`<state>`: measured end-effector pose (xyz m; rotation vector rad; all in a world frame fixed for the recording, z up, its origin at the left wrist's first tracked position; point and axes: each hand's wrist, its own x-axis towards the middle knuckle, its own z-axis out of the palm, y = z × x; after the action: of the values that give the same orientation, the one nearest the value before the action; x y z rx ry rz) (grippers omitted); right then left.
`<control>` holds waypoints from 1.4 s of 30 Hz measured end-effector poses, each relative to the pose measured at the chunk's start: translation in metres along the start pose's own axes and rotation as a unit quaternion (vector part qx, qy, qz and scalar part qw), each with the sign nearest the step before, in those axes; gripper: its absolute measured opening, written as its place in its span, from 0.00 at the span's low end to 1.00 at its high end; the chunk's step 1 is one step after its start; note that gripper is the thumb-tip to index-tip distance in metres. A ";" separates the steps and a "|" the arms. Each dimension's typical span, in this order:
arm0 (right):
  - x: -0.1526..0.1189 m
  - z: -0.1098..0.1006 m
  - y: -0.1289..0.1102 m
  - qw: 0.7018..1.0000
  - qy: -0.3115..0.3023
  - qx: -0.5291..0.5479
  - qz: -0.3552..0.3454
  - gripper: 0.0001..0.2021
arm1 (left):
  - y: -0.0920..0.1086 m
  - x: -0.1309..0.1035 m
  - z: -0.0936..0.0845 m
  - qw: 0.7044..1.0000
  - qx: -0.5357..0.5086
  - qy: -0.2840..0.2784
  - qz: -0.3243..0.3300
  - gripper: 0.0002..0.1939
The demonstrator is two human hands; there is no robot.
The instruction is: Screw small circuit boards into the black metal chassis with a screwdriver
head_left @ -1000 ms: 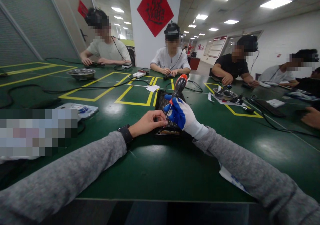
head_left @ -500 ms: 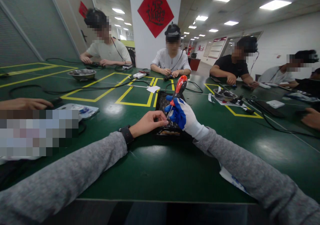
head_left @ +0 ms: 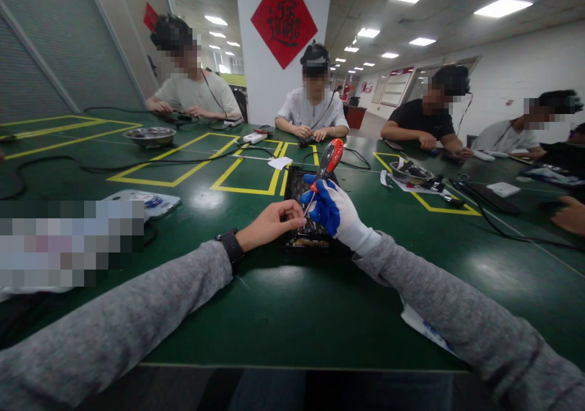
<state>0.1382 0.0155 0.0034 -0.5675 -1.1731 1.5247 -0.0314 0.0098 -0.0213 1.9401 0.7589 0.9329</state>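
My right hand (head_left: 336, 213), in a white and blue glove, is closed round a screwdriver (head_left: 329, 160) with a red and dark handle. The handle leans up and to the right, and the shaft points down toward my bare left fingertips. My left hand (head_left: 274, 223) is closed, thumb and fingers pinched near the screwdriver's tip; what they grip is too small to make out. Beneath both hands lies a black tray-like case (head_left: 299, 182) with dark parts inside, partly covered by my fingers.
Metal bowls stand at the back left (head_left: 150, 135) and right (head_left: 411, 173). A clear plastic package (head_left: 155, 202) lies left, a white power strip (head_left: 255, 138) beyond the case. Cables cross the green table (head_left: 283, 319). Several people sit around it.
The screwdriver handle has turned, showing more dark grey on its left side. At the left, another person's hand has moved out of view. My hands have hardly moved.
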 end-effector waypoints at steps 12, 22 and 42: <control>0.001 -0.001 0.000 1.000 0.005 -0.007 0.001 0.18 | -0.002 0.000 -0.001 0.999 -0.038 -0.024 -0.011 0.14; -0.001 0.002 -0.001 1.000 0.005 -0.013 0.007 0.21 | -0.002 -0.001 0.001 0.999 0.031 0.017 0.006 0.15; -0.001 0.004 -0.001 0.999 0.031 -0.021 -0.002 0.17 | 0.000 -0.001 -0.001 0.999 0.050 0.003 0.010 0.16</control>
<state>0.1358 0.0133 0.0060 -0.6361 -1.1598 1.4722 -0.0332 0.0098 -0.0214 2.0358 0.8050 0.9275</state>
